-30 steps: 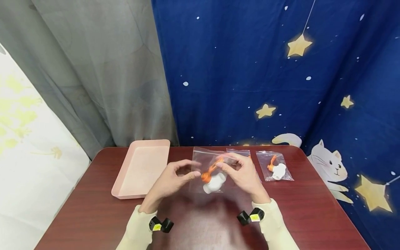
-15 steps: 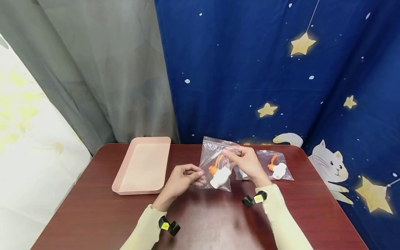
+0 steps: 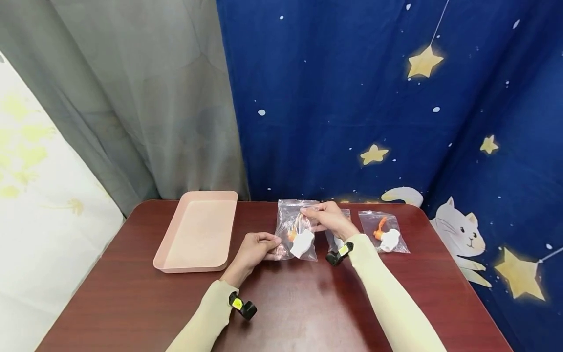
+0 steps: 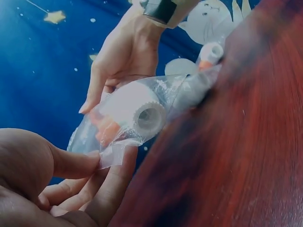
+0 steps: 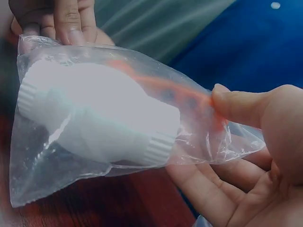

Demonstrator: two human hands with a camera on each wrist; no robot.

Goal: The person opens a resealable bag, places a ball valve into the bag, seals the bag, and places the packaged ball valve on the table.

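A clear zip bag (image 3: 283, 220) hangs between both hands above the table. Inside it is a white plastic ball valve (image 5: 99, 113) with ribbed round ends and an orange lever handle (image 5: 165, 87). My left hand (image 3: 257, 247) pinches the bag's lower left corner between thumb and fingers. With thumb and fingers, my right hand (image 3: 330, 218) holds the bag's other side, over the lever. In the left wrist view, one hollow end of the valve faces the camera. A second zip bag (image 3: 346, 213) lies partly hidden behind the right hand.
Another zip bag (image 3: 398, 227) with a white and orange valve lies to the right on the dark red table (image 3: 290, 313). At the left stands a shallow pink tray (image 3: 160, 256). Grey and blue curtains (image 3: 325, 98) hang behind the table.
The left hand came rightward from beside the bag and now pinches its corner. The right hand shifted its hold on the bag, which swung right, then slightly back left.
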